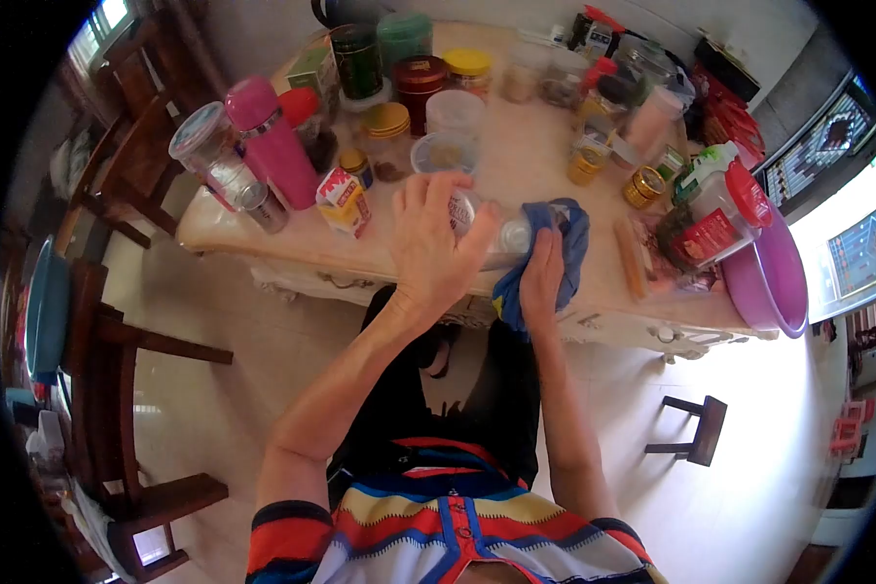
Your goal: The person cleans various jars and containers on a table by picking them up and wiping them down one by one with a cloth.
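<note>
A clear jar (511,237) is between my hands at the front edge of the table. My left hand (428,234) curls over its left end, thumb and fingers around a pale round end with printing on it. My right hand (543,277) is closed on a bunched blue cloth (576,238), which presses against the jar's right side. Part of the jar is hidden by my fingers and the cloth. Just beyond my left hand stands a clear tub (445,154). To its left is a small red, yellow and white carton (344,202).
On the left stand a pink thermos (271,146) and a clear jar (204,141). Several jars and tins line the back. To the right are a red-lidded jar (715,219), a purple basin (771,273) and a wooden stick (630,258). A stool (708,430) stands on the floor.
</note>
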{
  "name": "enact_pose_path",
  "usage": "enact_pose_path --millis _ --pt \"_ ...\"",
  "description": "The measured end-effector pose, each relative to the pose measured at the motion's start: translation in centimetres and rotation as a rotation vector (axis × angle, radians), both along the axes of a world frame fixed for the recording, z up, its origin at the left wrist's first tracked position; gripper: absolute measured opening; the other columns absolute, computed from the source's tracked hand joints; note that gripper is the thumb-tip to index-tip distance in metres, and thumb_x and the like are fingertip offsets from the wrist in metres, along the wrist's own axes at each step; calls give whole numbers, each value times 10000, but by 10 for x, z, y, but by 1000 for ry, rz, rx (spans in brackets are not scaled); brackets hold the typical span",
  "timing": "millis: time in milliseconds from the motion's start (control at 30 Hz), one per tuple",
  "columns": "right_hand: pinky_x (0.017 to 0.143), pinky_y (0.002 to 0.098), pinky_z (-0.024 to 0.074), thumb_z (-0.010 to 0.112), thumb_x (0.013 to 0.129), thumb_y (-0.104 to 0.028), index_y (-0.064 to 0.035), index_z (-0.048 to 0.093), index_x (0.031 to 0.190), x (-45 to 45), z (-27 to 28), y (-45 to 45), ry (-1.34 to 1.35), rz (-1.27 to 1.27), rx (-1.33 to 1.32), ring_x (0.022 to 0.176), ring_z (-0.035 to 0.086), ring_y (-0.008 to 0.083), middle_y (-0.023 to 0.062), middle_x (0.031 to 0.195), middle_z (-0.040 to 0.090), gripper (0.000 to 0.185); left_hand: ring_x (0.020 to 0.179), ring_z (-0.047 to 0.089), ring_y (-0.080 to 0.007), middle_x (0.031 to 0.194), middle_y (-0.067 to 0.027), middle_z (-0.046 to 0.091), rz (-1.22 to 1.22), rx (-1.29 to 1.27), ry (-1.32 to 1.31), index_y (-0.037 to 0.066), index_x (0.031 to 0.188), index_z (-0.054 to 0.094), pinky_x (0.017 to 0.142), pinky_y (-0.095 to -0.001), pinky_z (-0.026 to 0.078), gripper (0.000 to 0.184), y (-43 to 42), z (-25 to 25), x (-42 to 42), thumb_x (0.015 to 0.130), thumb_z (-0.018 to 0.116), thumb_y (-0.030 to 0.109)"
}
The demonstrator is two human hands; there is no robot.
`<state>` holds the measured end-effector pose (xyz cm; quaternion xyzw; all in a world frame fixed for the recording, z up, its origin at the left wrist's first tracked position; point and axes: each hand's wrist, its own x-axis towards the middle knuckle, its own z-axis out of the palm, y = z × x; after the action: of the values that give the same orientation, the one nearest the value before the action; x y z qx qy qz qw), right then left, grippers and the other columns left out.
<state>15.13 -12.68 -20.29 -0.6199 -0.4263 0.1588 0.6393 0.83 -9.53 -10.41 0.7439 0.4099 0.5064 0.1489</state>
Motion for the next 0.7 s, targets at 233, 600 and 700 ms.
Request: enact_pose_path --millis 233,600,700 --pt "1058 409 252 345 988 -283 26 485 1261 -31 24 -6 -263 27 205 1239 402 343 185 1289 492 435 918 464 -338 979 -146 507 10 -31 -6 62 1020 550 783 -417 394 342 2 1 0 781 620 297" --pt "844 366 414 409 956 -267 3 602 1034 11 30 32 -221 204 84 905 546 330 179 971 606 341 927 466 -345 992 -160 500 17 -120 3 58 1030 547 786 -425 400 373 9 3 -1 795 618 339" --pt "829 341 412 400 967 -303 8 611 1014 25 15 28 -101 161 -10 873 545 279 159 933 612 378 927 469 -338 992 -151 506 16 -52 20 61 1025 559 784 -425 402 376 5 3 8 788 624 346"
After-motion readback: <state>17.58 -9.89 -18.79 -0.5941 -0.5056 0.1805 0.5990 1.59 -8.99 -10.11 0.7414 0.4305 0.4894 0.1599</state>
